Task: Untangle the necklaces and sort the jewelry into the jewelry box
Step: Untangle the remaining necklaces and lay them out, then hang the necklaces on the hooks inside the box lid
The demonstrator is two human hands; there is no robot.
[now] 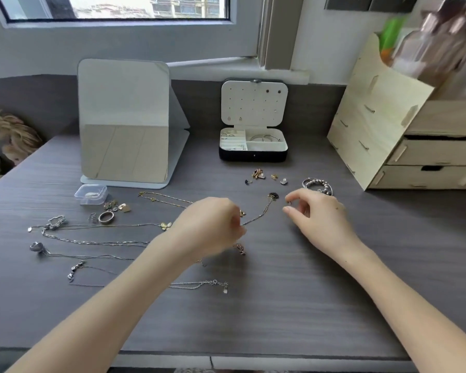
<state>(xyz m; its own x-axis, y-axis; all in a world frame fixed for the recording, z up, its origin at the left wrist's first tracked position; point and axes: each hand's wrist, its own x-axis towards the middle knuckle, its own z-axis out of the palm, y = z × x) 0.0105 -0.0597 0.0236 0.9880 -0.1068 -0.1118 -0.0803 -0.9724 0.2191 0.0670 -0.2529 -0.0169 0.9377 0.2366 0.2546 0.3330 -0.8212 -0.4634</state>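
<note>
My left hand [215, 224] pinches a thin silver chain [258, 215] that runs up to a dark pendant [273, 195]. My right hand [315, 214] hovers beside that pendant with thumb and forefinger curled close together; a tiny dark bit shows at the fingertips, and I cannot tell whether it is held. Several necklaces [97, 239] lie stretched out on the grey desk to the left. The jewelry box [253, 153] stands open at the back, with pieces in its white compartments. Loose earrings [261, 175] and a bead bracelet [318, 184] lie in front of it.
A tilted mirror [124, 122] stands at the back left, with a small clear plastic box [90, 194], a ring [106, 217] and small charms before it. A wooden drawer organiser [404, 141] fills the right side. The desk's front edge [226, 352] is near me.
</note>
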